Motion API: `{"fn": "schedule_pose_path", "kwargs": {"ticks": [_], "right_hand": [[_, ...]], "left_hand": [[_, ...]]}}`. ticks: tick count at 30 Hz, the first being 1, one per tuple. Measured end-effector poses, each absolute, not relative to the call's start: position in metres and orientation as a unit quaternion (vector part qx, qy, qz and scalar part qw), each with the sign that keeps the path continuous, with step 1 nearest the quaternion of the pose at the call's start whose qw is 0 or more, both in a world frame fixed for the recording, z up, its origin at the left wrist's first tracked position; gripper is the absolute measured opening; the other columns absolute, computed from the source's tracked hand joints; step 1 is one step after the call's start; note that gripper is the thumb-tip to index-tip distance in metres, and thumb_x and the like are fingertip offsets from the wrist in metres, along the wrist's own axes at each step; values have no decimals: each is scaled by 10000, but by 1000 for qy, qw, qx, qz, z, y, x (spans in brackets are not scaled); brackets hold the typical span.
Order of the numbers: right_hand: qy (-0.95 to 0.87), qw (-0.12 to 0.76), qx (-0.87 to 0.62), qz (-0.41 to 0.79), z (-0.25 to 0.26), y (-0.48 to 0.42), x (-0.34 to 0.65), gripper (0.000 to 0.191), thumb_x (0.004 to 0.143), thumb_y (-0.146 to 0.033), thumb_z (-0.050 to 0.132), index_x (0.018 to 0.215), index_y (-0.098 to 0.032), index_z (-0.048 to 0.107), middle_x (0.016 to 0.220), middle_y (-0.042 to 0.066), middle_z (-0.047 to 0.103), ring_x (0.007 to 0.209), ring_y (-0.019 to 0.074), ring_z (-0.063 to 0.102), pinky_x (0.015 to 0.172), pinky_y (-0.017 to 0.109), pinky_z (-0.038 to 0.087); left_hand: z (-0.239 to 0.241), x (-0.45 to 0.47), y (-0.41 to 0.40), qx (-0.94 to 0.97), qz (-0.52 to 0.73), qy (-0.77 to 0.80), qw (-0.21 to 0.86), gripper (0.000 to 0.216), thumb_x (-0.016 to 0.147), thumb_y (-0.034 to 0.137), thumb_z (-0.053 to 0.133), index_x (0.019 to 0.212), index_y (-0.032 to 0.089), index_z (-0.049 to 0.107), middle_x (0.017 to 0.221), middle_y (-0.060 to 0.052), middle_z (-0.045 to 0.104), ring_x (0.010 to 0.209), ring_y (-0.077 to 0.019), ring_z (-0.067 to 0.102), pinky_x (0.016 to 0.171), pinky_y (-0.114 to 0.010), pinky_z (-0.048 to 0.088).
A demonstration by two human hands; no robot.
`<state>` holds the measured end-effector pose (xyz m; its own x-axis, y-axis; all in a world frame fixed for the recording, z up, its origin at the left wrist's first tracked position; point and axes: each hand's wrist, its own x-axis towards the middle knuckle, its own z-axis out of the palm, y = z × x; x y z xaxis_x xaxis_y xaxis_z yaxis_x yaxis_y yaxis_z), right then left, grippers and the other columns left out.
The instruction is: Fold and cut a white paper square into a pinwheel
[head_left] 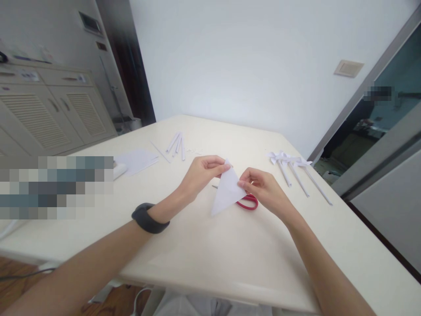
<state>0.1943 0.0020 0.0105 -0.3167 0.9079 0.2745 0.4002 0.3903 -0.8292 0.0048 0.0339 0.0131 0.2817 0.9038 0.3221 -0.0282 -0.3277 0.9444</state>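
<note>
The left hand [205,172] is nearly closed, thumb and fingers pinching the top corner of the paper triangle [226,191]. The right hand [265,188] is likewise nearly closed, its thumb and fingertips gripping the paper triangle at the right corner. The paper triangle is held over the table [197,245], partly covering the scissors [250,208], whose red handle shows below the right hand. Paper pinwheels [283,156] lie to the right; rolled paper sticks [183,149] lie to the far left
</note>
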Motion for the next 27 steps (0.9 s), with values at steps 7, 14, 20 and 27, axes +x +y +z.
{"fn": "schedule_pose_path", "kwargs": {"ticks": [7,14,20,27], "right_hand": [[-755,373,-439,312,12,2,195,135,845,-254,518,730,-188,543,682,-19,559,636,127,522,597,256,426],[-758,371,-438,311,13,1,194,133,847,-241,515,728,-188,546,685,-18,563,636,125,521,605,255,427],[-730,416,-438,319,12,3,194,126,839,-234,529,722,-187,538,669,-24,535,617,116,506,585,244,424],[-699,443,-441,347,15,4,193,161,850,-289,525,737,-177,554,618,-30,531,579,105,501,554,225,409]], "left_hand": [[15,5,33,634,506,331,482,178,730,324,666,772,152,655,857,-45,666,781,-165,608,697,-253,489],[15,3,34,629,506,338,484,207,751,351,635,775,149,674,746,-39,664,749,-179,620,717,-288,498],[14,6,33,641,473,298,526,263,799,346,589,970,162,661,982,-79,688,901,-207,630,801,-309,485],[11,8,30,653,421,314,545,288,725,293,660,982,168,625,969,-66,688,880,-217,640,741,-294,485]]}}
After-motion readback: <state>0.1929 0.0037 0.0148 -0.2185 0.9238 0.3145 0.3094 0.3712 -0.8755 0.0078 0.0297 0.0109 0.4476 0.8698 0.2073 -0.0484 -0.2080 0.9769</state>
